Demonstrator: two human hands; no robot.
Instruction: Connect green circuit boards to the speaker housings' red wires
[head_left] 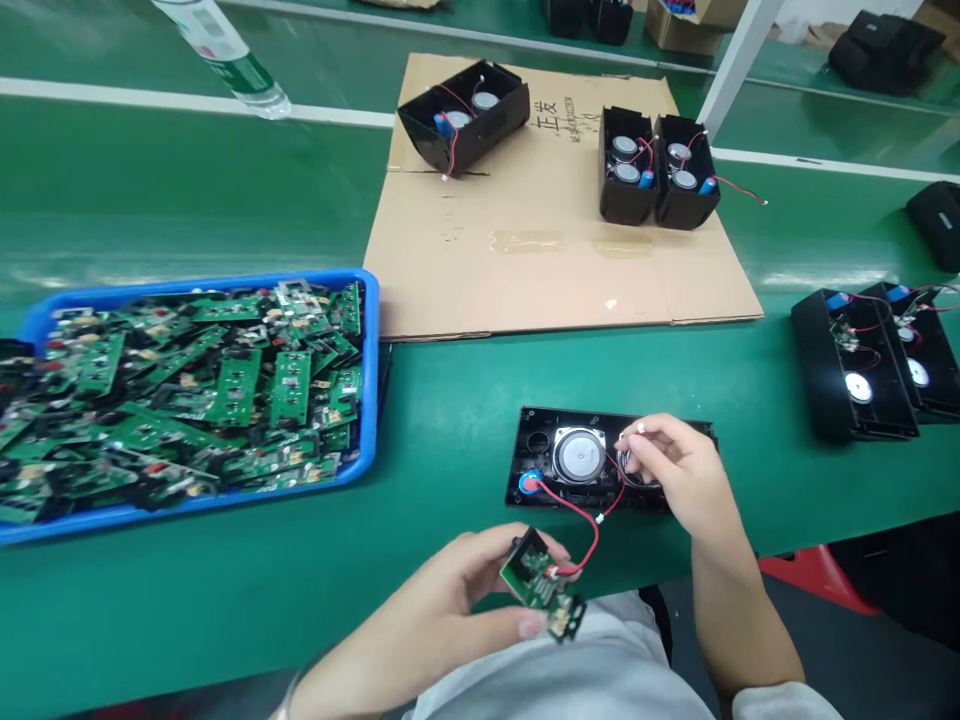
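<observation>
Between the thumb and fingers of my left hand (480,600) is a green circuit board (534,580), tilted over the table's front edge. A red wire (592,535) runs from the board to a blue battery (531,482) in a black speaker housing (517,450). The housing lies face-up on the green table, with a round speaker (580,456) at its middle. My right hand (671,465) is over the housing's right part, thumb and fingers pinched near a thin wire; a small white tip shows at the fingers. A white connector (599,518) hangs on a thin red wire beside the housing.
A blue tray (369,380) heaped with circuit boards sits at left. Cardboard (450,280) behind holds black housings (480,120) with speakers. More housings (847,370) stand at right. A bottle (232,60) is at the back left, a red stool (817,575) below the table's edge.
</observation>
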